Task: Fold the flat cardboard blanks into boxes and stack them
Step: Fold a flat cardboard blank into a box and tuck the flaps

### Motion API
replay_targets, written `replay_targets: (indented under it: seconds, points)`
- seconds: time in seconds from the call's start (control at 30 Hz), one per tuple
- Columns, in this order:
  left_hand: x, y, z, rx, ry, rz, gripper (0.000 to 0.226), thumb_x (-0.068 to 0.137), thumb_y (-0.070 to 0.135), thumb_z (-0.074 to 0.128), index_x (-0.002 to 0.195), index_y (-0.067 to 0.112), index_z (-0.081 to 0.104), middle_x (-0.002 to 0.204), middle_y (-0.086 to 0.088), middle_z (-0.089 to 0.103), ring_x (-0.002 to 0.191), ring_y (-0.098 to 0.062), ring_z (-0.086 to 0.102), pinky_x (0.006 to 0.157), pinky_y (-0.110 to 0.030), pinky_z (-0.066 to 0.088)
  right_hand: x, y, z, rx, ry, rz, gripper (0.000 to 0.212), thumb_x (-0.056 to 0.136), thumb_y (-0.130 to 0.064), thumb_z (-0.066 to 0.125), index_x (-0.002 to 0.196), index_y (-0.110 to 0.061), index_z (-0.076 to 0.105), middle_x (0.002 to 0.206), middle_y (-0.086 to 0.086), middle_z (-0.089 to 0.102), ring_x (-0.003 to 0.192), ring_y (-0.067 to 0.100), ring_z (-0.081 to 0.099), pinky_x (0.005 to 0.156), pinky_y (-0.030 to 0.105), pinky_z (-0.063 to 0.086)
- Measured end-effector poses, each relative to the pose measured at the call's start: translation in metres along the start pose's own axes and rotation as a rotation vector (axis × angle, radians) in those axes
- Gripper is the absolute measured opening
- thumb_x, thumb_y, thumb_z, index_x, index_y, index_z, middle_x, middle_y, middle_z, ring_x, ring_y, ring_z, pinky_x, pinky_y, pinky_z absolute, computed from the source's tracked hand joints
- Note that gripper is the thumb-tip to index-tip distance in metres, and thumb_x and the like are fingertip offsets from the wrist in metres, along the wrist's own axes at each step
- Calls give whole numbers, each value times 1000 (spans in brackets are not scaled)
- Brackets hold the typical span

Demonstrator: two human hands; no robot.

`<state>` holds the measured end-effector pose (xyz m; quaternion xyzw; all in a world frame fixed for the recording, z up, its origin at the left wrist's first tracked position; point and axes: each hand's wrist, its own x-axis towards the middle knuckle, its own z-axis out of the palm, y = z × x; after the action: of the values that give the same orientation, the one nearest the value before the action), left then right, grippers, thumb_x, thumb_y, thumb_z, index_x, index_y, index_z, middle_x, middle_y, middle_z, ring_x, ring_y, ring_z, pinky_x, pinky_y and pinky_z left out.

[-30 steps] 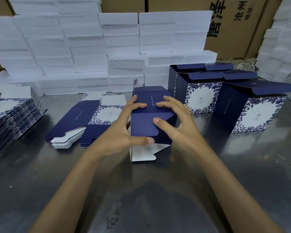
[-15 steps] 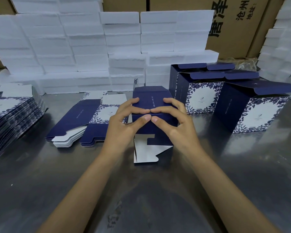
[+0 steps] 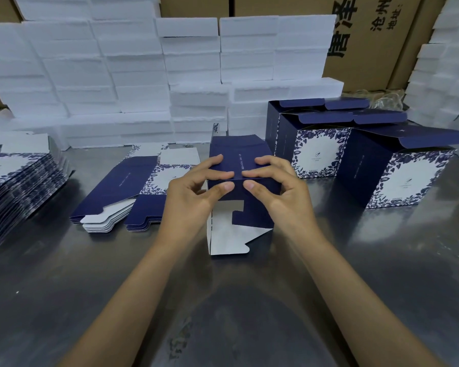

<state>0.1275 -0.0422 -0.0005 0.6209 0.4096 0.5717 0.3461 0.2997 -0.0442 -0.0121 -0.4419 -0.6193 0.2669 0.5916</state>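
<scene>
A half-formed navy box (image 3: 252, 210) lies on its side at the middle of the steel table (image 3: 382, 260), its bottom facing me. My left hand (image 3: 194, 197) and my right hand (image 3: 281, 194) pinch its upper near edge, thumbs on the near face and fingers curled over the top panel. One navy bottom flap is folded in; a white flap (image 3: 228, 239) lies open on the table. Flat blanks (image 3: 122, 192) lie in a small pile to the left. Three folded boxes (image 3: 398, 176) stand at the right with lids open.
A tall stack of flat blanks (image 3: 19, 181) sits at the far left. White foam blocks (image 3: 143, 75) are piled along the back, with brown cartons (image 3: 368, 35) behind them. More foam blocks (image 3: 445, 62) rise at the right edge.
Both hands slid up to the box's upper near edge and now pinch it with thumbs nearly meeting. The navy flap is folded further in, and more of the white flap shows.
</scene>
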Motion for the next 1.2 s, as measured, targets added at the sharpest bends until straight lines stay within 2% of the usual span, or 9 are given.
replay_targets:
  seconds: [0.13,0.33,0.5,0.67,0.8,0.87,1.0,1.1,1.2]
  points:
    - [0,2,-1,-4,-7,-23,23,84,6,76,97,25,76,132,14,63,120,-4,58,86,-4,43,-1,0,2,0,16,-6,19,87,-7,77,98,-22,77,127,-3,60,122,2,55,104,17,39]
    - [4,1,-8,-47,-59,-35,23,86,2,73,101,18,77,138,6,61,121,13,54,88,-6,45,1,0,-6,129,-47,39,22,89,-1,72,95,-23,75,130,-5,61,128,8,55,111,50,42]
    - [3,-2,-8,-1,-50,-22,25,87,4,74,101,24,78,139,7,60,125,12,51,105,-17,44,0,-1,-8,114,-81,74,25,92,-8,72,109,-26,73,146,-11,53,133,-5,48,106,24,45]
    - [5,-2,-14,66,71,-11,33,95,0,63,115,24,72,133,7,64,123,6,56,107,-20,44,4,10,-22,277,109,429,53,96,-49,62,146,-36,48,150,-12,50,136,6,49,111,33,42]
    - [2,-3,-5,51,180,-100,44,96,-12,48,114,24,67,114,15,68,92,11,66,85,-12,49,7,21,-20,321,144,680,32,108,-26,45,132,-9,58,128,18,65,102,25,65,98,42,54]
    - [2,-7,-1,39,222,-188,42,96,-11,48,118,22,62,114,13,65,93,6,65,88,-20,52,7,19,-17,427,95,649,24,106,-12,45,122,-8,62,123,15,70,99,27,69,99,45,55]
    - [-2,-12,11,-49,200,-411,37,96,-6,55,126,14,49,117,-3,63,79,0,64,56,-11,50,6,-1,-15,416,7,397,25,100,-8,56,119,-16,69,122,4,72,115,15,67,99,26,51]
    - [-9,-11,26,-255,46,-598,34,96,-7,55,126,4,45,107,-14,66,69,-17,73,53,-22,57,1,-13,-20,301,-49,251,34,99,-8,59,130,-20,66,140,-4,61,134,8,53,110,27,45]
    - [-17,-9,35,-379,-235,-818,20,100,1,52,119,-3,57,100,-22,75,68,-26,75,53,-26,58,0,-20,-25,9,-110,139,35,98,-14,63,130,-27,66,158,-12,38,151,5,23,125,41,21]
